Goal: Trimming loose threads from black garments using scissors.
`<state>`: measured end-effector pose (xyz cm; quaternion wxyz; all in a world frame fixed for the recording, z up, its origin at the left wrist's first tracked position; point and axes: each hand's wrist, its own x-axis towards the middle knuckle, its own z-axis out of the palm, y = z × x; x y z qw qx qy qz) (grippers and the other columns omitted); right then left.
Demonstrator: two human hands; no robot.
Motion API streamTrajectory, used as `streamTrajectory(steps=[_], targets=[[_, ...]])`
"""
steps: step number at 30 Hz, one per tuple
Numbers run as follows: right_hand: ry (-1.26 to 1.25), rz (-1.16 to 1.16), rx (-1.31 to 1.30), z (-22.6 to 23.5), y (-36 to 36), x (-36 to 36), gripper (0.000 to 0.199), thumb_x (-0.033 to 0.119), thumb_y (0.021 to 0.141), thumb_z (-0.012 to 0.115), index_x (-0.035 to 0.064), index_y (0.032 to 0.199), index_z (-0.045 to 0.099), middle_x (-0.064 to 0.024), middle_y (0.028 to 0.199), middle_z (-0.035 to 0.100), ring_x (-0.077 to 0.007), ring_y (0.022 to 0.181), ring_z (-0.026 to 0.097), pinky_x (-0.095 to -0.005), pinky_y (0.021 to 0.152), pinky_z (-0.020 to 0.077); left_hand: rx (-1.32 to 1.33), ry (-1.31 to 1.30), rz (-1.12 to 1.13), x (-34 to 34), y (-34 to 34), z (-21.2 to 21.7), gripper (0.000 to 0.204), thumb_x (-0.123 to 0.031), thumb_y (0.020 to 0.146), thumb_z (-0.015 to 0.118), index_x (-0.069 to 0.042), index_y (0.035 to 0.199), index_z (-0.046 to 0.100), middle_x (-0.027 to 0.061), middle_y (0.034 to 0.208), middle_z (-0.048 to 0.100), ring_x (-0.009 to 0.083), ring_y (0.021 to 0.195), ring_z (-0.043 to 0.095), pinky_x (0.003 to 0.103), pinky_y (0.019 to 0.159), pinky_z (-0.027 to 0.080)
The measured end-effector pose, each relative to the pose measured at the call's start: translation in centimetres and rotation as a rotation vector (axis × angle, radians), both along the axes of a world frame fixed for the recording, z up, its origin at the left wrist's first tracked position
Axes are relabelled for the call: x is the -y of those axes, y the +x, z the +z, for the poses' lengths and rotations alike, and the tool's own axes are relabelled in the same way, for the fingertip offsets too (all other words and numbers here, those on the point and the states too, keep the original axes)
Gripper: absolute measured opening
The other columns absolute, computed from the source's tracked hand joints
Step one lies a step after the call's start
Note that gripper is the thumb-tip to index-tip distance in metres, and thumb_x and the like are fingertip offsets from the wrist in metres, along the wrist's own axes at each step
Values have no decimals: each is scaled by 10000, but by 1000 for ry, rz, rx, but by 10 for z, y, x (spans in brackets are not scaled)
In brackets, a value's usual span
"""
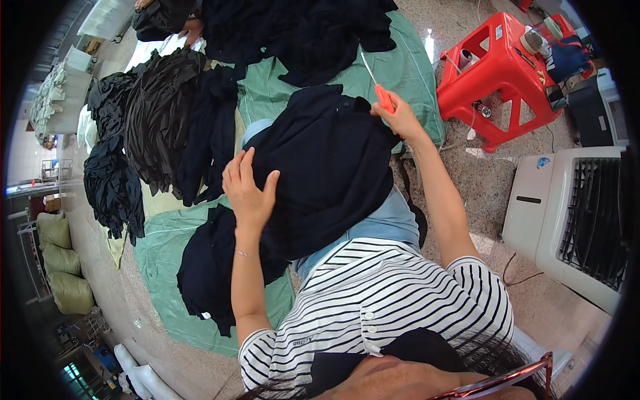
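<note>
Across my lap lies a dark navy garment [320, 167], with small buttons near its far edge. My left hand [250, 193] rests at its left side, fingers spread and thumb apart, holding nothing. At the garment's far right corner, my right hand [400, 119] is closed around the red-orange handle of a tool with a slim metal shaft [383, 97]. The shaft points away from me, up and to the left; I cannot make out its tip or exact kind. Another dark garment [210, 267] is heaped on the green sheet [163, 260], left of my left forearm.
More dark clothes [300, 33] cover the sheet's far end. Piles of black and dark brown clothes [157, 120] stand at the far left, a person's hand [193, 30] beyond them. To the right are red plastic stools [490, 80] bearing small items, and a white air cooler [547, 207].
</note>
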<state>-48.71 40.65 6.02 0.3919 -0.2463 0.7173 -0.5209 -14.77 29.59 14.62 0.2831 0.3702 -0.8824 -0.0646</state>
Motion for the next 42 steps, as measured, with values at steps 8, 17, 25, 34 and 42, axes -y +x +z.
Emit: streamTrajectory(steps=[8,17,25,34,42], targets=[[-19,63,-67,-32,16,-69,604,200,830,807,36,1343,534,-39,1184,608,-144,1106,553,-304,994,425,-217,442,16,-11,69,8,98,-29,911,671,3,971,601,116,776,594,220,637,571,286,614,454],[219,-184,-676,32,5,-96,516,141,860,709,187,1325,489,-237,1051,674,-410,982,664,-488,841,508,-85,240,55,-42,93,-9,112,-2,819,737,-4,881,643,119,909,653,308,822,646,365,752,524],[339,90,-840,100,56,-134,690,363,858,739,343,1482,444,-209,946,616,-417,857,638,-470,744,505,-165,390,-665,-11,-85,12,281,-59,859,685,-58,1140,668,109,1026,712,307,984,674,370,852,538],[211,50,-773,133,126,-162,403,352,864,751,76,1140,650,-157,913,682,-364,795,674,-414,675,523,619,1060,-696,51,-176,4,215,-180,783,771,27,832,739,78,660,664,165,568,626,320,563,481],[305,116,-785,134,127,-155,324,372,874,746,82,906,604,-153,619,615,-378,588,639,-441,516,475,554,1417,-433,57,-175,3,194,-132,843,746,37,787,668,78,611,609,176,492,654,241,469,513]])
